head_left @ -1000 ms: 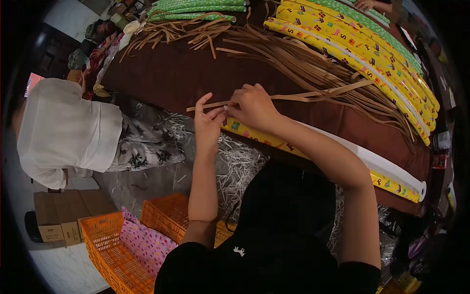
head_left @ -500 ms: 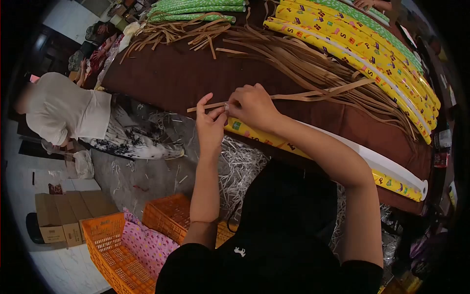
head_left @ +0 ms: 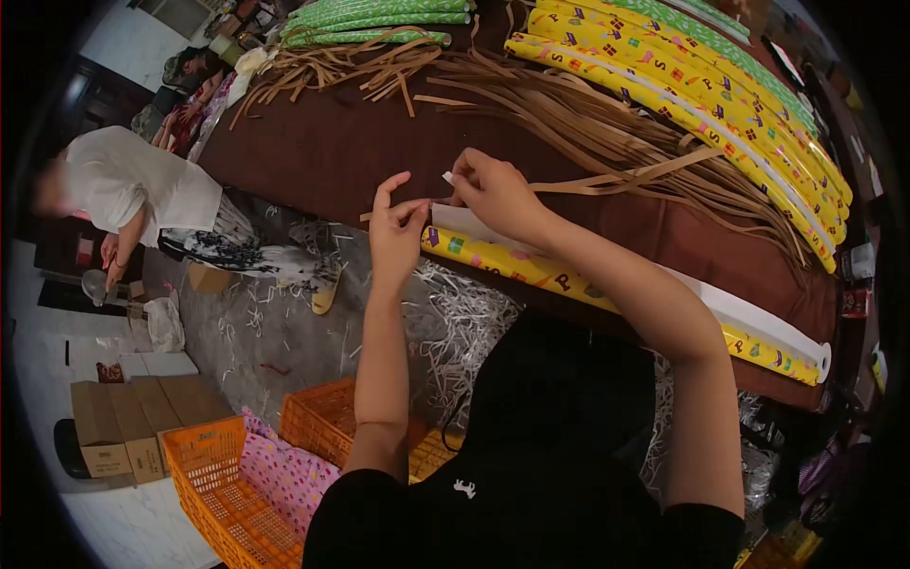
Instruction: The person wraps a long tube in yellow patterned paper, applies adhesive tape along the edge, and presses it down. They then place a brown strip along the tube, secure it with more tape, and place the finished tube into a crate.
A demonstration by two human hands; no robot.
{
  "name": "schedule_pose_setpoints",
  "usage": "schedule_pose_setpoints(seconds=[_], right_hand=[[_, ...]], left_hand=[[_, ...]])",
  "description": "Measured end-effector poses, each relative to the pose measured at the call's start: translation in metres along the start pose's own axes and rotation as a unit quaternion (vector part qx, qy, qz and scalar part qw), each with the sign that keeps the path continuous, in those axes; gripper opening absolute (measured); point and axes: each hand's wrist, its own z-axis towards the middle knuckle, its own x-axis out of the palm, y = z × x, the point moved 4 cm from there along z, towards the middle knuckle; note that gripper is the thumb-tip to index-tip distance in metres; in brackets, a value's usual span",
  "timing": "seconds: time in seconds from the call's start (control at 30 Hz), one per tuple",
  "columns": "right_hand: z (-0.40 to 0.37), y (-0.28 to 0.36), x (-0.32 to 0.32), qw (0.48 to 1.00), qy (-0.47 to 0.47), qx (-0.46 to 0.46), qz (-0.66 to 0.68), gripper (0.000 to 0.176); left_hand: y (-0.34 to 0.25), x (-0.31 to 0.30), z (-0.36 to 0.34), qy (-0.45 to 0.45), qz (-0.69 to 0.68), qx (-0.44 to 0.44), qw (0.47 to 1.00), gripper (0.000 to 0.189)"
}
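Observation:
A roll of yellow patterned wrapping paper [head_left: 531, 268], white on its inner side, lies along the near edge of the table. At its left end my left hand [head_left: 393, 237] pinches the paper's edge between thumb and a finger, with the index finger raised. My right hand [head_left: 498, 196] is just above the roll, fingers closed on a small white strip [head_left: 448, 177] that sticks out to the left. Behind both hands runs a flat brown strip [head_left: 588, 187], partly hidden by them.
Brown strips [head_left: 569, 114] lie in a bundle across the brown-covered table [head_left: 313, 161]. Yellow rolls [head_left: 664, 71] and green rolls [head_left: 379, 14] are at the back. White shreds [head_left: 464, 327] and an orange crate [head_left: 213, 474] are below. A person [head_left: 142, 180] bends at the left.
My right hand has moved slightly up and away from my left, drawing the small white strip from the paper's end. The person at the left has shifted, arms now showing lower.

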Motion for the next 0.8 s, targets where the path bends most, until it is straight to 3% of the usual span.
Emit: schedule_pose_setpoints(seconds=[0.4,0.8], right_hand=[[-0.002,0.002,-0.003,1.000,0.013,0.027,0.004,0.017],[-0.002,0.002,-0.004,0.999,0.022,0.021,-0.015,0.016]], left_hand=[[0.003,-0.006,0.003,0.046,-0.090,-0.048,0.994,0.041],[0.000,-0.010,0.003,0.039,-0.068,-0.051,0.996,0.042]])
